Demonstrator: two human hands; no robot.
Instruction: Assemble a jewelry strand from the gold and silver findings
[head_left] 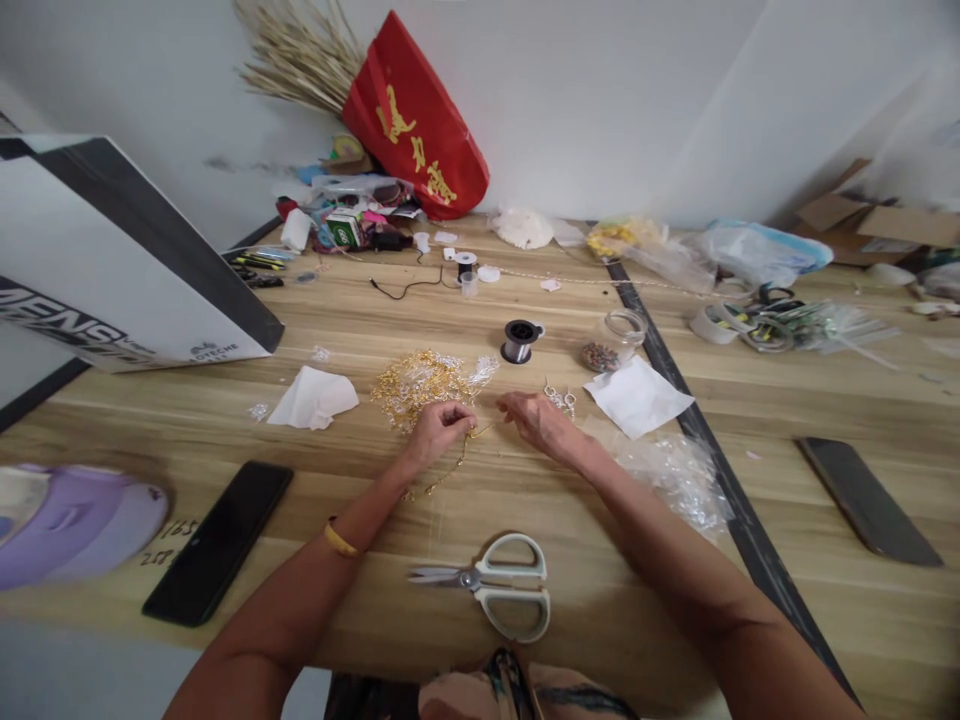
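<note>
My left hand [441,432] is closed in a pinch on a gold beaded chain [456,468], which hangs from the fingertips and trails down to the table. Facing it, my right hand [544,424] has its fingers pressed together; a thin yellowish strand shows between the two hands, but what the right fingertips hold is too small to make out. Just beyond the left hand lies a heap of gold and silver beaded chains [420,388]. A few silvery ring-shaped pieces [561,400] are beside the right hand. Scissors with white handles [514,572] lie nearer my body.
Behind the hands stand a spool of wire [519,345] and a glass jar of beads [611,345]. White papers [313,398] flank the work area. Clear plastic bags [679,475] lie right, phones [217,545] on both sides. A large box [127,260] stands left.
</note>
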